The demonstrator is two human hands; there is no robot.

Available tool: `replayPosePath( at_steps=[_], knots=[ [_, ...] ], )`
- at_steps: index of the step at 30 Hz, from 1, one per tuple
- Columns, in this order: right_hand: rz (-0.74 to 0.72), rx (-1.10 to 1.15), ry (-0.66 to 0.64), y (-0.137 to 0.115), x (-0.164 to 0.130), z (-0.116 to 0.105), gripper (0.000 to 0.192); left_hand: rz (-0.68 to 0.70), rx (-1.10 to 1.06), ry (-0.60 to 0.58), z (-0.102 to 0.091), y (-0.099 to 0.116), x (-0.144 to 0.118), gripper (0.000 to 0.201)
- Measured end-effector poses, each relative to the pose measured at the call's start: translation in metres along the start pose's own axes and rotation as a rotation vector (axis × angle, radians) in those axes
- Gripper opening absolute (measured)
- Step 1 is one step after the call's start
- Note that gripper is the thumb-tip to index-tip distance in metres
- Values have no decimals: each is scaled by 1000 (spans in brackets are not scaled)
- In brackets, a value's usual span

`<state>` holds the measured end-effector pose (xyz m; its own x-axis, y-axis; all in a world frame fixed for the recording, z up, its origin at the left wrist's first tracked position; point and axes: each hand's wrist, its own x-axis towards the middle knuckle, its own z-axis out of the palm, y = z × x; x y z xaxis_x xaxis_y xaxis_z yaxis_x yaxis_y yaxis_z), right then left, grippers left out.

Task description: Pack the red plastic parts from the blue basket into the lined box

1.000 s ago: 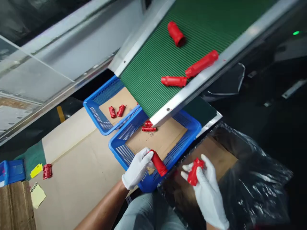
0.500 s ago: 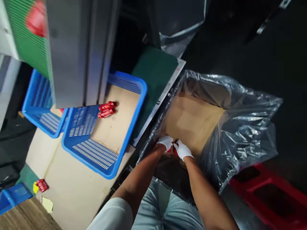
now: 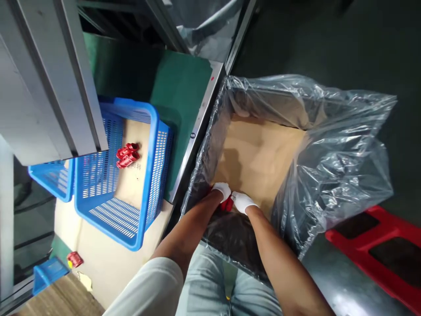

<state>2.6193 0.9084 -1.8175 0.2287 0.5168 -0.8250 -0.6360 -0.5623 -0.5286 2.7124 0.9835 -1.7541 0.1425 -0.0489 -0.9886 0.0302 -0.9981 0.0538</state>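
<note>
Both my hands wear white gloves and reach down into a cardboard box [image 3: 263, 153] lined with a clear plastic bag [image 3: 342, 149]. My left hand [image 3: 222, 190] and my right hand [image 3: 242, 201] sit side by side near the box's near-left corner, closed around red plastic parts [image 3: 227, 204] that show between them. Which hand holds which part is hard to tell. Two more red parts [image 3: 127, 156] lie on cardboard in a blue basket [image 3: 154, 145] to the left.
A second blue basket [image 3: 52, 180] sits further left under a grey metal frame [image 3: 49, 79]. A green mat [image 3: 179, 92] lies between basket and box. A red stool [image 3: 378, 245] stands at the right. One red part [image 3: 75, 259] lies on the cardboard sheet at lower left.
My hands carried the red parts from above the basket's edge down into the lined box. The view swung right, and the green conveyor left the picture.
</note>
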Motion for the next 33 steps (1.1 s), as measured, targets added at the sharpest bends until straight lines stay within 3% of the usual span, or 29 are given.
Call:
replayPosePath(
  at_steps=[5, 8, 10, 12, 13, 14, 15, 16, 18, 19, 20, 21, 22, 23, 24, 25, 26, 29, 31, 33],
  knots=[
    [48, -21, -76, 5, 7, 1, 25, -10, -54, 65, -11, 2, -22, 30],
    [86, -21, -81, -3, 4, -1, 22, 11, -83, 110, -14, 5, -49, 26],
    [90, -15, -47, -11, -4, -5, 21, 34, -97, 139, -16, 4, -86, 20],
    [89, -10, 19, -20, -15, -12, 22, 115, -127, 131, -22, -5, -140, 15],
    [95, -9, 69, -24, -20, -17, 23, 201, -162, 89, -28, -13, -170, 13],
    [104, -10, 126, -28, -25, -22, 23, 425, -255, -38, -37, -23, -200, 10],
    [113, -12, 192, -32, -29, -28, 21, 551, -350, -152, -48, -36, -228, 8],
    [129, -15, 272, -37, -34, -33, 23, 546, -405, -121, -61, -51, -252, 9],
    [165, -14, 460, -54, -48, -42, 31, 443, -398, 54, -95, -88, -281, 20],
    [185, -12, 559, -67, -57, -45, 37, 313, -369, 229, -113, -109, -284, 29],
    [173, -10, 678, -85, -69, -48, 40, 42, -214, 575, -132, -129, -280, 28],
    [103, -16, 809, -107, -81, -49, 42, -76, -144, 742, -149, -148, -269, 20],
    [-6, -34, 925, -134, -94, -50, 41, -134, -110, 833, -164, -164, -254, 22],
    [-251, -73, 1087, -165, -106, -51, 37, -159, -78, 882, -177, -176, -237, 31],
    [-538, -151, 1145, -198, -117, -51, 33, -158, -47, 906, -187, -185, -220, 37],
    [-753, -259, 1112, -231, -125, -52, 30, -147, -23, 910, -194, -191, -205, 42],
    [-838, -380, 1011, -264, -130, -52, 28, -140, -5, 908, -199, -195, -193, 44],
    [-636, -666, 707, -341, -128, -49, 28, -154, 13, 895, -204, -201, -180, 36],
    [-487, -711, 602, -367, -117, -43, 32, -178, 13, 885, -199, -206, -184, 31],
    [-422, -696, 574, -377, -103, -32, 37, -196, 13, 864, -190, -212, -192, 26]
  ],
)
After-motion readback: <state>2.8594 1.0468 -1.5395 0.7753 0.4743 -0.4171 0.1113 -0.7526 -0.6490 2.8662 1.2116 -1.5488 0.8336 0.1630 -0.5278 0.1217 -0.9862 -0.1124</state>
